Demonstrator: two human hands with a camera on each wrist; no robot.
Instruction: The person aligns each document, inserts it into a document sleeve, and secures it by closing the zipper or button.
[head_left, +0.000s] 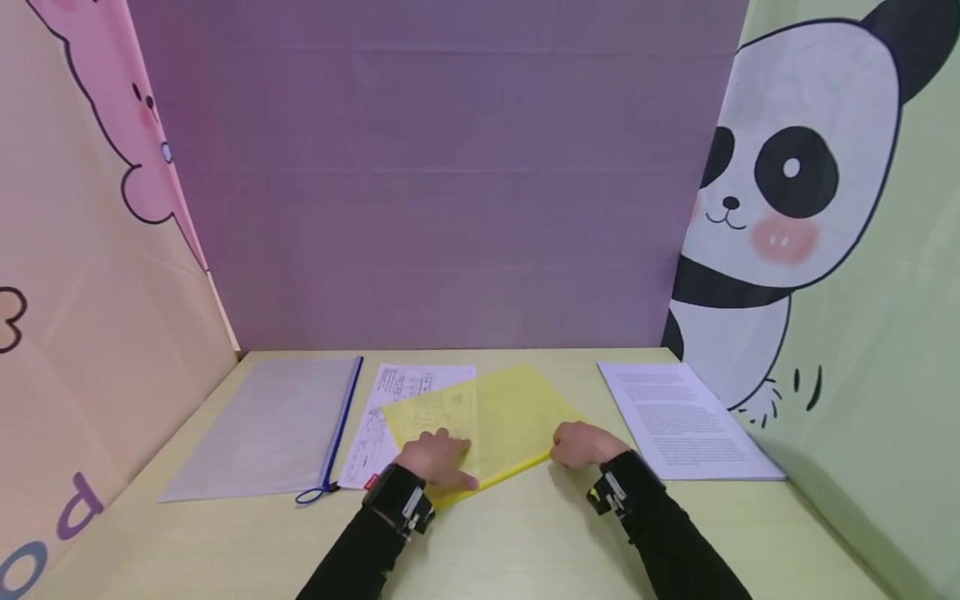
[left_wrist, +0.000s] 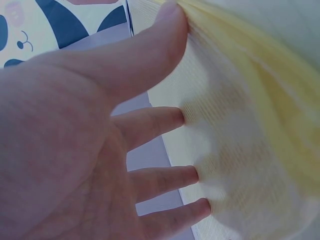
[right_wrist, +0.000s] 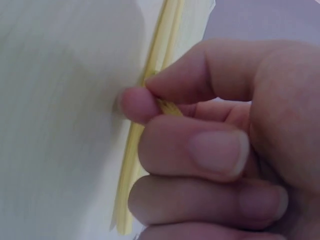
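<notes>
A translucent yellow zip document pouch (head_left: 525, 404) lies aslant on the table, its yellow zip edge (head_left: 513, 471) towards me. My left hand (head_left: 438, 458) rests on the pouch's left part, fingers spread and fairly straight. In the left wrist view, those fingertips press on the yellow mesh (left_wrist: 225, 125) and the thumb touches near the zip edge. With thumb and curled forefinger, my right hand (head_left: 583, 444) pinches the pouch at its zip edge. In the right wrist view, a bit of yellow shows between those fingers (right_wrist: 175, 190); whether it is the zip pull is hidden.
Left of the yellow pouch lies a printed sheet (head_left: 382, 417), partly covered by it. A clear pouch (head_left: 262, 425) with a blue zip and looped pull lies at the far left. On the right is a stack of printed paper (head_left: 682, 417). Printed cloth walls surround the table.
</notes>
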